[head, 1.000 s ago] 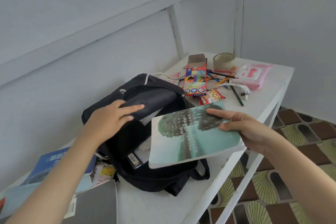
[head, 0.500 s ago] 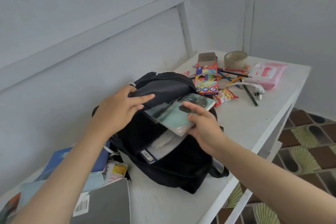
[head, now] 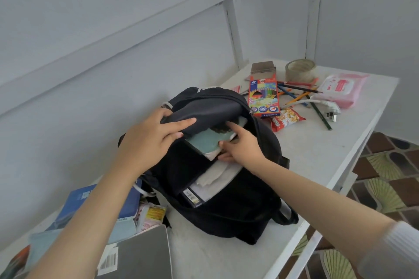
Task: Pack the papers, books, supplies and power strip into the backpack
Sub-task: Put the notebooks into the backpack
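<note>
Lifts the backpack (head: 238,210) flap (head: 204,108) with the left hand (head: 149,140), fingers clamped over the flap's edge, thumb hidden behind the fabric. Feeds a teal book (head: 205,141) into the open mouth with the right hand (head: 242,147), fingers pinched on the book's near corner, forefinger flat along the cover, far part of the book already under the flap. Backpack lying mid-bench (head: 306,154), close to the wall edge, with white papers (head: 217,179) and a barcoded cover showing inside, just below the book. At the bench's far end, just beyond the backpack: a pencil box (head: 263,95), loose pencils (head: 297,90), a snack (head: 285,119) touching the box, a white plug (head: 328,108) with its cord, a tape roll (head: 300,70) and pink wipes (head: 340,88) near the far edge. At the near end, beside the backpack: a blue book (head: 127,201), a small packet (head: 152,213) and a grey notebook (head: 145,253), partly under the left forearm.
</note>
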Tool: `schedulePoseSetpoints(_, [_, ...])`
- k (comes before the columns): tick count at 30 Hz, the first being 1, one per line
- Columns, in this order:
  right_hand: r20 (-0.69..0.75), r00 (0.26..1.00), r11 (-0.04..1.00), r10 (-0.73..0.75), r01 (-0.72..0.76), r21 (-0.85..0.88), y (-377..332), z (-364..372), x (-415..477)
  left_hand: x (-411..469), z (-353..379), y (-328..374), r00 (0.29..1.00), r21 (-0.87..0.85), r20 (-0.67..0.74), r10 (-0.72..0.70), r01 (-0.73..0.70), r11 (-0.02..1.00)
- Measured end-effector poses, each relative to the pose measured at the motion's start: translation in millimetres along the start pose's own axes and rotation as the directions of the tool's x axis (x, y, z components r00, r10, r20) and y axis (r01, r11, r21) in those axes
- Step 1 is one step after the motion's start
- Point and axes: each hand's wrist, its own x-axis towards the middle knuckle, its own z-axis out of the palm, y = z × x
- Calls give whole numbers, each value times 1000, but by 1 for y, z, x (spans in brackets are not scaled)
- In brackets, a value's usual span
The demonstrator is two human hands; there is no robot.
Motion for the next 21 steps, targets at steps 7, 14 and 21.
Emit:
schedulePoseSetpoints(7, [68,923,500,-378,266,-824,17,7,-35,2,4,-5,1000,-39,12,-20,21,999])
schedulePoseSetpoints(14, [296,930,243,-218,346,-906,41,7,-38,-2,1,-3,999,-48,-33,-13,11,999])
schedulePoseSetpoints(21, [280,942,175,-183,312,-934,24,20,-14,-6,-3,1,997,-11,-73,24,-25,1000])
